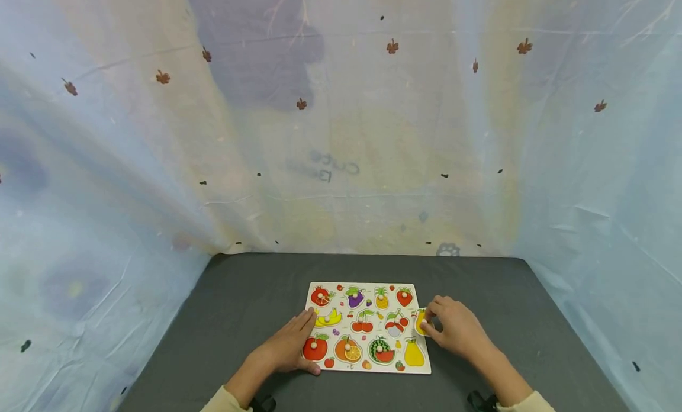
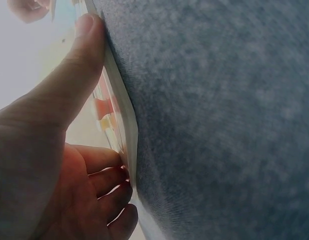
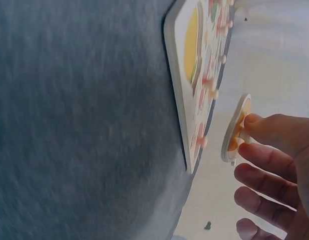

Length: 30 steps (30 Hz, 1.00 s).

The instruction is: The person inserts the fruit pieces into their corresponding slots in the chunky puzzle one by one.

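Note:
A white fruit puzzle board lies flat, with knobbed pieces such as a red apple, an orange and a watermelon in it. My left hand rests at its left side, fingers along the left edge and thumb at the near corner. My right hand pinches a yellow pear-shaped piece by its knob between thumb and index finger, the other fingers spread loosely. In the right wrist view this piece is raised apart from the board. A knobless pear picture shows at the board's near right corner.
The board lies on a dark grey table cover. A pale patterned curtain hangs behind the table and along both sides. Dark straps are round the wrists, by the light sleeves.

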Motion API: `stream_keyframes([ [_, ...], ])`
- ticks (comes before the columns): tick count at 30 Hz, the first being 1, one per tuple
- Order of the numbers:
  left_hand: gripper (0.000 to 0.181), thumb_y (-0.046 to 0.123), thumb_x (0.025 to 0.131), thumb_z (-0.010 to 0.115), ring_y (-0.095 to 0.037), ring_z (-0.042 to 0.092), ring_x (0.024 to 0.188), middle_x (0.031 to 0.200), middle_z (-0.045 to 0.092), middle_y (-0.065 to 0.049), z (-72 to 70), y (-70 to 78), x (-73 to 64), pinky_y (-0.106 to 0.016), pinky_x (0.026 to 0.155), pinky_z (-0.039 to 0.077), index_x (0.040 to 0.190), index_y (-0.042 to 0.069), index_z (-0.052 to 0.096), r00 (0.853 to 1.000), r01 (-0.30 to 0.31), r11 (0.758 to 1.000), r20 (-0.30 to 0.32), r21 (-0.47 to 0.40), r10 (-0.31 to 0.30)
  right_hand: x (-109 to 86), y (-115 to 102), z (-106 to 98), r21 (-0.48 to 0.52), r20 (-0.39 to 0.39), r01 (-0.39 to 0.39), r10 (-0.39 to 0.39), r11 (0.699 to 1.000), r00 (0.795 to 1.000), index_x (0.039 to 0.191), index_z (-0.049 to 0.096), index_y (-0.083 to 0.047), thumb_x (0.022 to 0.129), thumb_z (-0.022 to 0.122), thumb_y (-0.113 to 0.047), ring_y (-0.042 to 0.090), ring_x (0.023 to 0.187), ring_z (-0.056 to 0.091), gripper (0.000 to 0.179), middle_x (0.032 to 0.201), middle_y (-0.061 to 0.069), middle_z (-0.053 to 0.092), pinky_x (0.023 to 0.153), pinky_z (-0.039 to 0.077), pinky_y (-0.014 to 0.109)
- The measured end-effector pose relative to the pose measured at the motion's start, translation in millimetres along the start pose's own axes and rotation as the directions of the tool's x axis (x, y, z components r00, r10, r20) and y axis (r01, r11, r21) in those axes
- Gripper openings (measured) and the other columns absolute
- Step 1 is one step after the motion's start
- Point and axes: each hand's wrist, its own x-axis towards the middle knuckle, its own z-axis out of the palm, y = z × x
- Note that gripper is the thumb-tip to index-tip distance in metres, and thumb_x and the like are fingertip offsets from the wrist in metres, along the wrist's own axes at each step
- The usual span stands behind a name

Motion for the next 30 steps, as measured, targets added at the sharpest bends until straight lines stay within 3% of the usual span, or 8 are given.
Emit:
stream_keyframes([
  [10,0.127,0.057,0.076,0.093,-0.041,0.023,0.162,0.175,0.024,-0.024,0.8,-1.5,1.0,-0.059,0.13,0.023,0.166,-0.005,0.029,1.0,0.008,1.0,0.003,-0.003,-0.008,-8.6,-17,5,0.008,0.014,0.07,-0.071,0.997,0.997,0.082,0.063,-0.028,0.089,0.089,-0.036,0.003,0.076,0.044,0.028,0.085,-0.012,0.056,0.068,0.045,0.032],
  [19,0.127,0.056,0.076,0.094,-0.041,0.022,0.162,0.175,0.023,-0.023,1.1,-2.1,0.9,-0.06,0.129,0.024,0.166,-0.005,0.029,1.0,0.005,1.0,-0.002,-0.011,-0.005,-12.7,-30,7,0.038,0.114,0.051,-0.055,0.998,0.992,0.081,0.062,-0.027,0.089,0.089,-0.037,0.002,0.074,0.04,0.029,0.082,-0.014,0.051,0.067,0.04,0.029],
  [30,0.128,0.06,0.076,0.092,-0.04,0.021,0.163,0.176,0.022,-0.022,1.8,-3.4,0.8,-0.06,0.129,0.024,0.167,-0.004,0.028,1.0,0.006,1.0,0.0,-0.019,-0.006,-15.9,-34,15,0.04,0.082,0.126,-0.129,0.991,0.988,0.078,0.06,-0.028,0.086,0.091,-0.034,0.002,0.076,0.044,0.033,0.083,-0.016,0.051,0.065,0.041,0.028],
])
